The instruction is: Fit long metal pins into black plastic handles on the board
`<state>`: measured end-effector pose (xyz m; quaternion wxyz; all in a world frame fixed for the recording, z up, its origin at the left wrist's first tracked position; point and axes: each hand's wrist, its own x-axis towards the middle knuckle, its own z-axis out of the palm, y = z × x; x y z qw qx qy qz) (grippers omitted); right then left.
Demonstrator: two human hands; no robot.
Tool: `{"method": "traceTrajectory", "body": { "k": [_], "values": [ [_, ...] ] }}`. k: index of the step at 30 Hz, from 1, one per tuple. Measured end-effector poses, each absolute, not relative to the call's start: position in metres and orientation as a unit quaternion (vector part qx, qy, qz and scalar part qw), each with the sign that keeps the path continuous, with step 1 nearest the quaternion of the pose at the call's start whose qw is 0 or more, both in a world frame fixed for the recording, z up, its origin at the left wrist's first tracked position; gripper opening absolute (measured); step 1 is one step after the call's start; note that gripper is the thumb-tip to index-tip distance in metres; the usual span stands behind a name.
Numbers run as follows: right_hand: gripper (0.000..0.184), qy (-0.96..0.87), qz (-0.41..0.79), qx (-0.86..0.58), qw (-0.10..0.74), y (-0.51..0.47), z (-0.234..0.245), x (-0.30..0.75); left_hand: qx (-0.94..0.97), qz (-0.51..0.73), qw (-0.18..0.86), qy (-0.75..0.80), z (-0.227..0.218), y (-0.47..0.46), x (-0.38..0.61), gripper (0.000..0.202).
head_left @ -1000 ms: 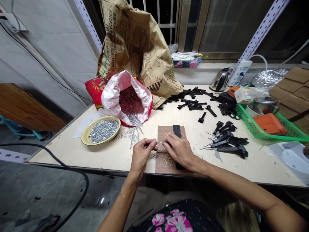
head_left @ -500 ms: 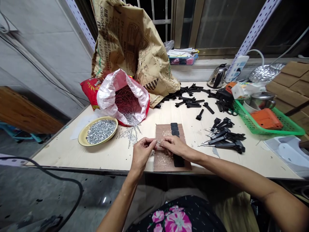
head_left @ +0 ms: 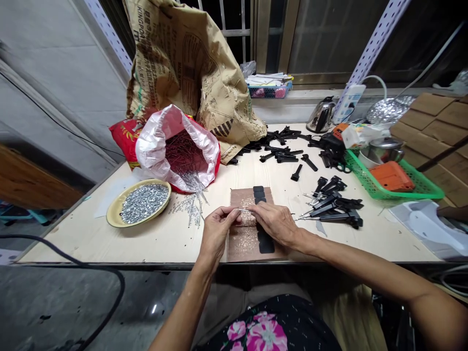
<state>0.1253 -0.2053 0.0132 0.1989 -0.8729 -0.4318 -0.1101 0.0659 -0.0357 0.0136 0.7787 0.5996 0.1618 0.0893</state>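
Note:
My left hand (head_left: 218, 228) is closed in a pinch over the brown board (head_left: 242, 246), with a thin metal rod (head_left: 243, 210) between thumb and forefinger. The rod points right, and its other end meets the fingertips of my right hand (head_left: 276, 222). That hand is bent over with its fingers closed on the rod's end; its palm and whatever else may be in it are hidden. Black flat pads (head_left: 265, 241) run in a row along the board, partly under my right hand. Pale crumbs are scattered over the board.
On the left stands a yellow bowl (head_left: 166, 199) of small metal pieces, beside an open red-and-white bag (head_left: 146, 146) of thin rods. Black handles with metal shafts (head_left: 331, 207) lie at right. Loose black parts (head_left: 285, 155) lie behind, near a green basket (head_left: 387, 192).
My right hand has turned over further and its fingers have extended along the rod, and more of the rod shows between the hands. The whole view has shifted slightly.

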Motion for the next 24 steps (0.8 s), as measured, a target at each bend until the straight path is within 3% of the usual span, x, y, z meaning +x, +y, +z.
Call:
{"method": "traceTrajectory", "body": {
  "k": [8,17,24],
  "values": [
    [0.022,-0.429,-0.07,-0.858,0.273,-0.239,0.001,0.135,0.657,0.046,0.743,0.12,0.008,-0.058,0.08,0.033],
    [0.022,-0.393,-0.084,-0.889,0.221,-0.25,-0.005,0.2,0.923,0.171,0.345,0.014,-0.014,-0.049,0.063,0.045],
    [0.028,-0.593,-0.02,-0.781,0.195,-0.261,-0.009,0.199,0.953,0.168,0.251,0.017,-0.045,-0.054,0.064,0.047]
  ]
}}
